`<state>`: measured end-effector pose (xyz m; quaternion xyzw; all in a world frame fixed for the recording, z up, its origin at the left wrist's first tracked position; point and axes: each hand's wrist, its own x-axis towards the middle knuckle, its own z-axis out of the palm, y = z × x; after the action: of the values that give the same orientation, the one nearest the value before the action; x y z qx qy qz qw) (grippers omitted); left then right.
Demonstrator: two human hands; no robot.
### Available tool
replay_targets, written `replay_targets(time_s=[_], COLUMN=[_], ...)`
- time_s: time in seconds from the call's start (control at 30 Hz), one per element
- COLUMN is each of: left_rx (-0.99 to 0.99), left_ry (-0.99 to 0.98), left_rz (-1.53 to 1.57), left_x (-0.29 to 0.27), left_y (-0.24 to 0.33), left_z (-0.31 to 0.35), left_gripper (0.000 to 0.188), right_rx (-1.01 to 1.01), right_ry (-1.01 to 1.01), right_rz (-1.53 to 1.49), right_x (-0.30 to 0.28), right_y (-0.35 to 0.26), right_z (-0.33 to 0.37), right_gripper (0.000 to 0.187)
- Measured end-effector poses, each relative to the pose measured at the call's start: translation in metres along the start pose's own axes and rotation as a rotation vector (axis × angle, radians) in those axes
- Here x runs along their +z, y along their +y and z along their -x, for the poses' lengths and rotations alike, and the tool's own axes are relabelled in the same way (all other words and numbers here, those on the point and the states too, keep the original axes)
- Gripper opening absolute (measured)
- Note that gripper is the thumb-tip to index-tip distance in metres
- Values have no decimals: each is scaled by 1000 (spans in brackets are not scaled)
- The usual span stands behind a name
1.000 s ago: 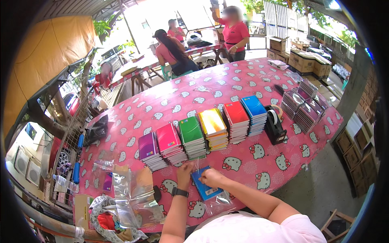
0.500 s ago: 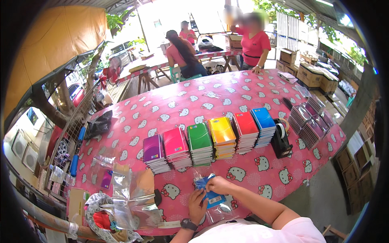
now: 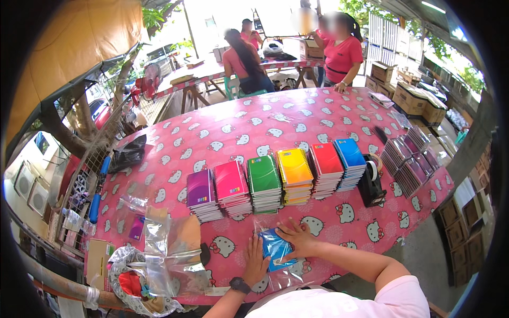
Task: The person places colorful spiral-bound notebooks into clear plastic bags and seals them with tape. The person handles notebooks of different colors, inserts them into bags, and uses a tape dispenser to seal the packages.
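Observation:
A blue notebook [image 3: 277, 250] in a clear plastic sleeve [image 3: 295, 269] lies on the table in front of me. My left hand [image 3: 256, 263] rests along its left edge, fingers stretched out. Across its upper right side my right hand [image 3: 298, 239] lies flat, fingers spread on the plastic. Beyond the hands stands a row of spiral notebook stacks: purple [image 3: 200, 189], pink [image 3: 230, 179], green [image 3: 263, 174], yellow [image 3: 293, 165], red [image 3: 326, 159] and blue [image 3: 349, 155].
A black tape dispenser [image 3: 373, 185] stands right of the stacks, before bundled notebooks [image 3: 409, 159]. On the left are clear plastic sleeves [image 3: 159, 238], a patterned cloth bag [image 3: 119, 265] and a black plastic bag [image 3: 127, 153]. A person [image 3: 342, 58] stands at the table's far side.
My right hand has gone from closed fingers at the notebook's top to lying flat and spread. My left hand has straightened beside it. The notebook's white label no longer shows.

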<state>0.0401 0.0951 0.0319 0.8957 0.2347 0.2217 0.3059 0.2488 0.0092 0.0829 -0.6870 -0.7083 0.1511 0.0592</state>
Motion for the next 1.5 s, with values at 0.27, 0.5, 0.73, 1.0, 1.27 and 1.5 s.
replay_targets(time_s=[0.27, 0.5, 0.73, 1.0, 1.27, 1.5], left_rx=[-10, 29, -50, -91, -63, -43], left_ry=[-49, -113, -165, -135, -146, -168], left_rz=[30, -95, -164, -157, -116, -113], left_x=[1, -5, -3, -6, -8, -8], left_y=[4, 4, 7, 2, 10, 12], left_z=[-4, -12, -33, -28, -34, -39], left_gripper=[62, 62, 72, 76, 76, 74], right_rx=[73, 56, 27, -547, 528, 1181], right_ry=[7, -14, 130, 358, 1172, 733], right_rz=[-91, -132, -167, -283, -520, -163], right_x=[7, 8, 14, 24, -72, -63], right_y=[-16, -17, -16, -51, 123, 282], right_z=[-4, -13, -12, 66, 133, 159], right_gripper=[108, 116, 112, 15, 12, 46])
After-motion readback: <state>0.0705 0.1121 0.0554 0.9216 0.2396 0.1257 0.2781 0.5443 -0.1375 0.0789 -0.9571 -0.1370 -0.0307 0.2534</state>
